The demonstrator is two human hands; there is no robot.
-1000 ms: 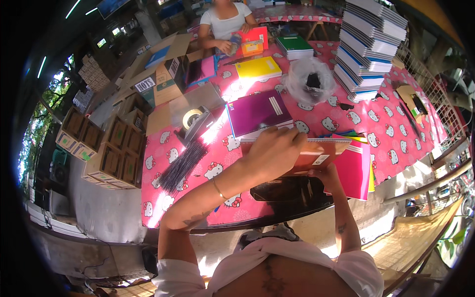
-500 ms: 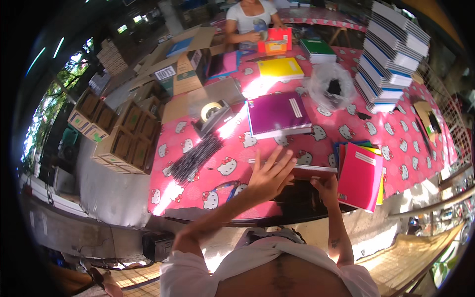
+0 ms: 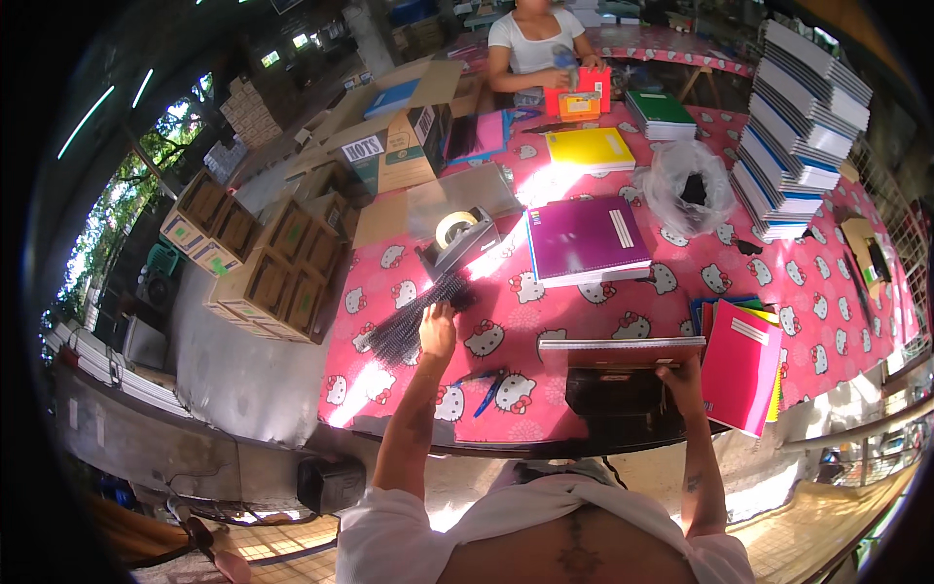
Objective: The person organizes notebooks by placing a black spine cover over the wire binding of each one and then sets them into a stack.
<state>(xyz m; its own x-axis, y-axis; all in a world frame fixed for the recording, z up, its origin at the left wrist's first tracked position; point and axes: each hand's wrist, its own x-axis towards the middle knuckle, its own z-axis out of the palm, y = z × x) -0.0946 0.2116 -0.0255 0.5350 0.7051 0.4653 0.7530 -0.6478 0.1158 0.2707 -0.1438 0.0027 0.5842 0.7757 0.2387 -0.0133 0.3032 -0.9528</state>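
Observation:
My left hand (image 3: 439,333) reaches to a bundle of black spiral binding coils (image 3: 399,329), its fingers pressed together on their near right end. How many coils it grips cannot be made out. My right hand (image 3: 683,383) holds the right end of a notebook (image 3: 623,352), thumb on the near side. That notebook stands nearly edge-on, white page edges upward and a brownish cover facing me. Directly below it sits a black device (image 3: 608,391) at the table's front edge. Blue-handled pliers or cutters (image 3: 482,389) lie between my arms.
Pink-covered notebooks (image 3: 741,365) fan out at right. Beyond lie a purple notebook stack (image 3: 589,240), a tape dispenser (image 3: 457,238), a yellow stack (image 3: 591,148) and a plastic bag (image 3: 686,190). A tall notebook pile (image 3: 798,136) rises far right. Cartons (image 3: 277,282) stand left. Another person (image 3: 538,49) handles red notebooks opposite.
My left hand has left the notebook and moved left onto the coils. My right hand keeps the notebook over the black device. The whole view has shifted slightly.

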